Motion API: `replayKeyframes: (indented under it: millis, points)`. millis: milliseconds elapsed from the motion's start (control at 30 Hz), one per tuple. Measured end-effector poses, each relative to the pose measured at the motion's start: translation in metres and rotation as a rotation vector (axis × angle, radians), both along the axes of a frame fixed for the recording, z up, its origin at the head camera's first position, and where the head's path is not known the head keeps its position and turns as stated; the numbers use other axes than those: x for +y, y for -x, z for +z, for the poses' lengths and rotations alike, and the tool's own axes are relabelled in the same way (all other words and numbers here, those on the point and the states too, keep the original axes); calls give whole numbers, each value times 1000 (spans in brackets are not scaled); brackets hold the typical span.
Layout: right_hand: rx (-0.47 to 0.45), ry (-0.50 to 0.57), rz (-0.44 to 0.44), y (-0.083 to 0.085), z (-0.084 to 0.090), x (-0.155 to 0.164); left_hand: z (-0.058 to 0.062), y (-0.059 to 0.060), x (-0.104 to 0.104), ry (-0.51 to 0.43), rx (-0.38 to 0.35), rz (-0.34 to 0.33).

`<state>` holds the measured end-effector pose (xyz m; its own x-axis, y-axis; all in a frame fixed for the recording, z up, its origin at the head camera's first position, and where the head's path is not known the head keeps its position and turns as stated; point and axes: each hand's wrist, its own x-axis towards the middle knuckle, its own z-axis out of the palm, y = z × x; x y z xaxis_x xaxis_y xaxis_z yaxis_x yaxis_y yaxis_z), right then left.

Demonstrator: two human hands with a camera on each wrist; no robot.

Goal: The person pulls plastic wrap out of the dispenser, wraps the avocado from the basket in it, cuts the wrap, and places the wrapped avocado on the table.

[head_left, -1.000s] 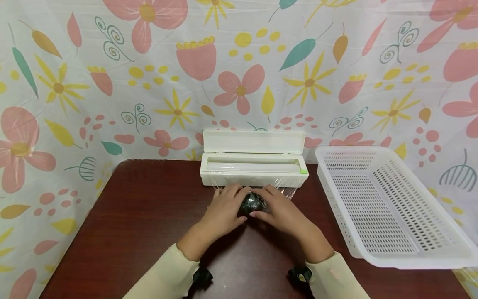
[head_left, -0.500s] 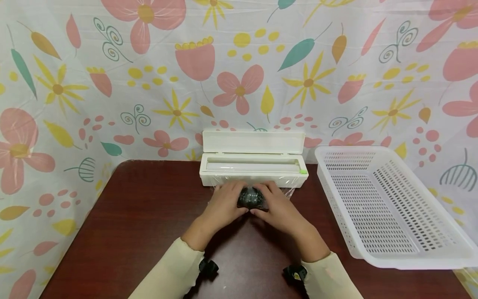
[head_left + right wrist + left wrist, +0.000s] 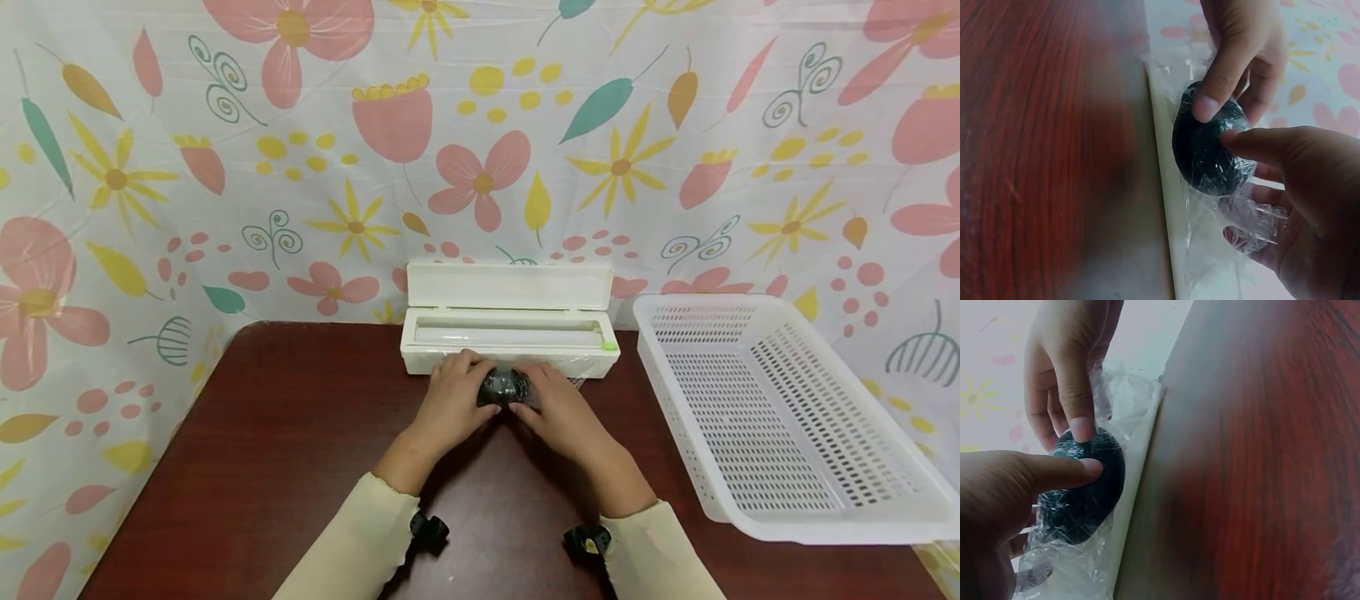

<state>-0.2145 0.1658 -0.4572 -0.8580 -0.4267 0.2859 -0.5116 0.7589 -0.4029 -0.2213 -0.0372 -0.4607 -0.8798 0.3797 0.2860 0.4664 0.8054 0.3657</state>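
A dark ball (image 3: 504, 387) wrapped in clear cling film (image 3: 1235, 219) is held between both hands just in front of the white cling-film dispenser (image 3: 510, 342), whose lid stands open. My left hand (image 3: 457, 392) grips the ball from the left, thumb on its near side (image 3: 1066, 472). My right hand (image 3: 551, 400) grips it from the right, thumb and fingers curled round it (image 3: 1254, 140). In both wrist views the film bunches loosely round the ball (image 3: 1088, 494) and trails toward the dispenser's front edge (image 3: 1138, 487). The ball's far side is hidden by fingers.
A white perforated plastic basket (image 3: 780, 500) stands on the right of the dark red-brown table (image 3: 300, 433). A floral cloth (image 3: 225, 167) hangs behind and beside the table. Both forearms in cream sleeves (image 3: 352, 542) reach over the table's front.
Both hands have carried the wrapped ball away from me, up against the dispenser's front. The forearms have stretched forward with them.
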Motion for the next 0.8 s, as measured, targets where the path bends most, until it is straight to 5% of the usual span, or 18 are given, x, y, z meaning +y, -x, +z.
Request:
replayKeyframes:
  millis: [400,800]
  points:
    - [5,-9,-3,2,-2,1,-9,6,1,-90,84,53]
    - [13,-17,9,-2,1,-1,-15,9,-3,-38,78,31]
